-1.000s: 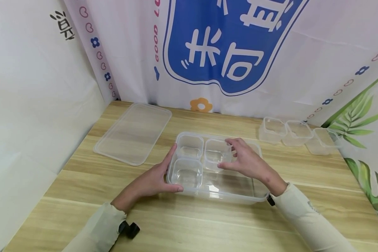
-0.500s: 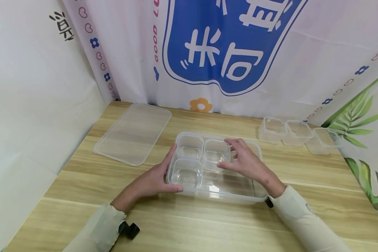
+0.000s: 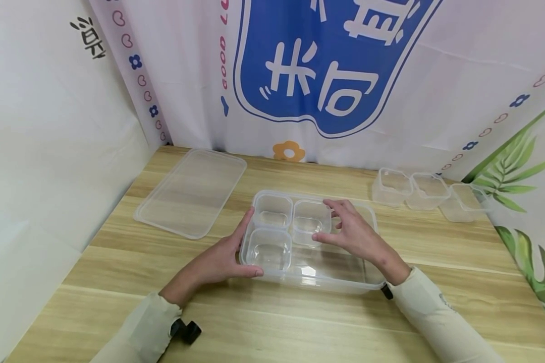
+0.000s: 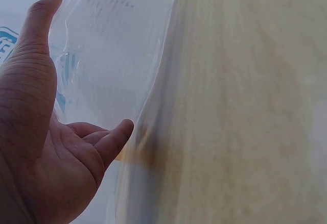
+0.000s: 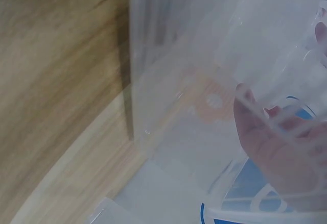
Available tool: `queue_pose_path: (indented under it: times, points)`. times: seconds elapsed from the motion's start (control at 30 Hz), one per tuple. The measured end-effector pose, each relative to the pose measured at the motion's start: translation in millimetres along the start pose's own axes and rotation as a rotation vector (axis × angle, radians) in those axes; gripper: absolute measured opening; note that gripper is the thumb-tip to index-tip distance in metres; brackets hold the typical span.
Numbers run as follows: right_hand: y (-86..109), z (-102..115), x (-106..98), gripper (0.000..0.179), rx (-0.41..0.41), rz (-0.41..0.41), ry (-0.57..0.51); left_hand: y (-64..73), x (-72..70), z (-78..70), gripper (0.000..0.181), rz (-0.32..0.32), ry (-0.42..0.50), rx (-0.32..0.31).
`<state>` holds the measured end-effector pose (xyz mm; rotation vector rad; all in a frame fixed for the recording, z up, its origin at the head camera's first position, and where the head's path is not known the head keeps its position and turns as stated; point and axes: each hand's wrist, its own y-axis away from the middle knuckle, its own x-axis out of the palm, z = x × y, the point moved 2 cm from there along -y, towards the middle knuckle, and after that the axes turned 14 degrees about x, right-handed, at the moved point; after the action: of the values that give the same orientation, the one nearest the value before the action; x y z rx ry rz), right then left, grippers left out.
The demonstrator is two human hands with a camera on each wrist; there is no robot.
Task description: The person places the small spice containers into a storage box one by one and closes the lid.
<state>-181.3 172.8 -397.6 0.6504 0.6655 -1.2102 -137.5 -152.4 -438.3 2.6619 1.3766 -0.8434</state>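
Observation:
A large clear plastic box (image 3: 331, 279) lies in the middle of the table. Along its left end, a small clear container (image 3: 273, 210) sits behind another small container (image 3: 269, 249). My left hand (image 3: 218, 259) holds the big box by that end, thumb at the front rim and fingers against the left side; the left wrist view shows this hand (image 4: 66, 152) beside the translucent wall. A third small container (image 3: 310, 227), next to the back left one, is pinched by its right side in my right hand (image 3: 356, 232). Through the plastic, the right wrist view shows those fingers (image 5: 250, 117).
A flat clear lid (image 3: 193, 194) lies at the back left of the wooden table (image 3: 272, 327). Three more small containers (image 3: 392, 189) stand in a row at the back right. A printed cloth (image 3: 186, 75) hangs behind the table.
The right hand and the small container in it have shifted very slightly left, closer to the neighbouring one. My left hand and the big box stay in place.

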Motion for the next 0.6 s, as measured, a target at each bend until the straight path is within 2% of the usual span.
queue_pose_path:
  times: [0.37,0.6]
  points:
    - [3.8,1,-3,0.099,0.004,0.014,0.058,-0.6,0.2,-0.5,0.134,0.005,0.001,0.000]
    - [5.8,4,-23,0.092,-0.021,0.005,0.052,-1.2,0.1,-0.3,0.134,0.006,0.005,0.004]
